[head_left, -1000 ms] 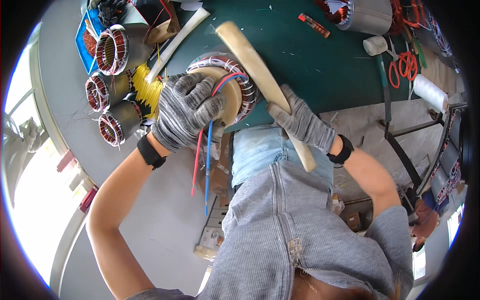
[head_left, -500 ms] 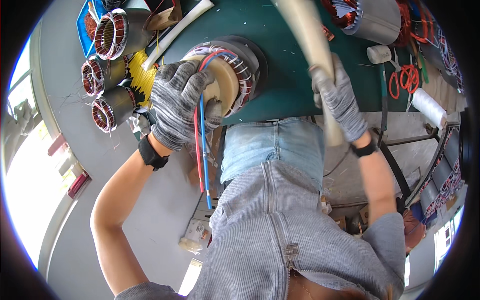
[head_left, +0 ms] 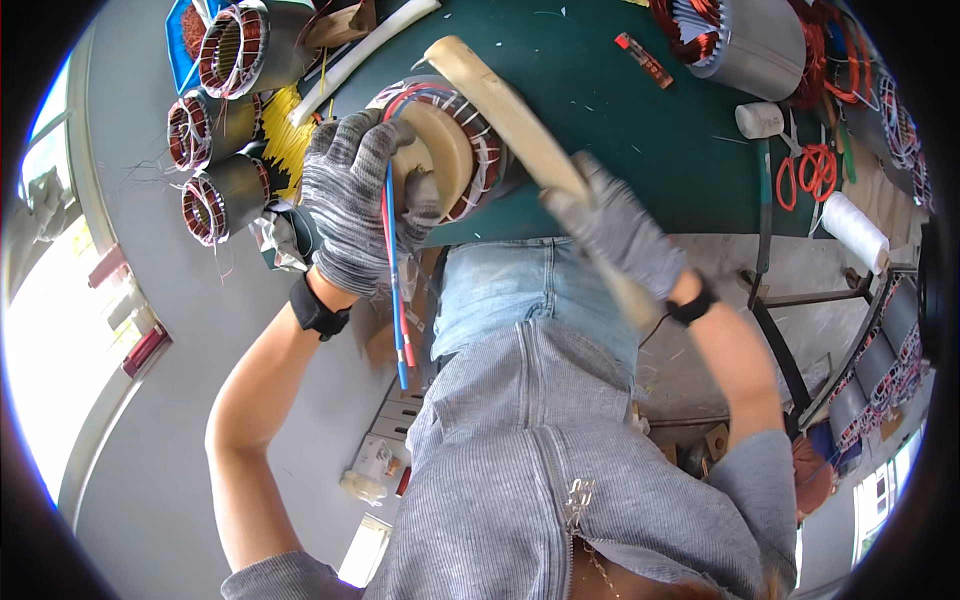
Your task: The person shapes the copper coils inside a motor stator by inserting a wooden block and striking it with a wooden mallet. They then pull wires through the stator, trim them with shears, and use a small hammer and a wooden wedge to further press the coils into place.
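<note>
**Both elbows bent outward, each grip filled**

The person's left hand point(head_left: 352, 200), in a striped grey knit glove, reaches up from a sharply bent elbow, its fingers curled forward and thumb opposed, holding a cream-coloured round block point(head_left: 445, 150). That block sits at the mouth of a ring-shaped stator with copper-red, white-laced windings point(head_left: 487, 165), near the front edge of the dark green tabletop point(head_left: 620, 130). Slim red and blue sleeved leads point(head_left: 401, 330) hang down past the palm.

The right hand point(head_left: 615, 220), gloved alike and blurred, angles up and inward, wrapped around a long pale stick point(head_left: 510, 115). The stick slants up-left across the windings' right side; whether they touch cannot be told.
</note>
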`<move>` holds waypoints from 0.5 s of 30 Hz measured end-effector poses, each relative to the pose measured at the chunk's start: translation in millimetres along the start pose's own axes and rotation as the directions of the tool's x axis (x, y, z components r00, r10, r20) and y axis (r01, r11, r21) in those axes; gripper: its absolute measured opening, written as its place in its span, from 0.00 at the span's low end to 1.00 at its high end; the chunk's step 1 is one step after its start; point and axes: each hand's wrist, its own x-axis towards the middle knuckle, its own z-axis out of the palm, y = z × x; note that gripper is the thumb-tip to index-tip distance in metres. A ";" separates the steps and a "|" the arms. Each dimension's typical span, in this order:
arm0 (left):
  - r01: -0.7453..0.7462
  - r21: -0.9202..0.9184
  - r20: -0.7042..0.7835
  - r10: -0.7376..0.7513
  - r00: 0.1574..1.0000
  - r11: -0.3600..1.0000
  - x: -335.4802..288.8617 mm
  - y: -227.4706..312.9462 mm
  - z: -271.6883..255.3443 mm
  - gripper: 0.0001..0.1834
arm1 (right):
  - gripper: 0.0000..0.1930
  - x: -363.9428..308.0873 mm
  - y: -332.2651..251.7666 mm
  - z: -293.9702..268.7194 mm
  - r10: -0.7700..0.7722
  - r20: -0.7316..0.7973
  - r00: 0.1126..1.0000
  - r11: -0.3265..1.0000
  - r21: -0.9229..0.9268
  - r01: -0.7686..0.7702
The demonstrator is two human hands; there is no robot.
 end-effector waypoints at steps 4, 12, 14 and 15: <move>0.110 0.052 -0.194 -0.098 0.976 0.993 -7.1 2.4 9.5 0.18 | 0.19 1.5 4.7 -7.0 0.213 -0.017 0.977 0.684 0.716 -0.137; 0.307 0.006 -0.458 -0.270 0.847 0.952 -3.7 18.3 31.2 0.12 | 0.22 3.9 -4.7 -15.5 0.104 -0.018 0.994 0.906 0.415 -0.087; 0.295 -0.034 -0.474 -0.276 0.836 0.955 -2.6 15.2 37.5 0.11 | 0.20 -2.0 16.1 23.3 0.119 -0.068 0.991 0.714 0.699 -0.038; 0.277 -0.079 -0.476 -0.281 0.834 0.958 -1.1 16.0 39.8 0.11 | 0.21 -7.3 19.7 50.6 -0.087 -0.138 0.987 0.962 0.246 0.120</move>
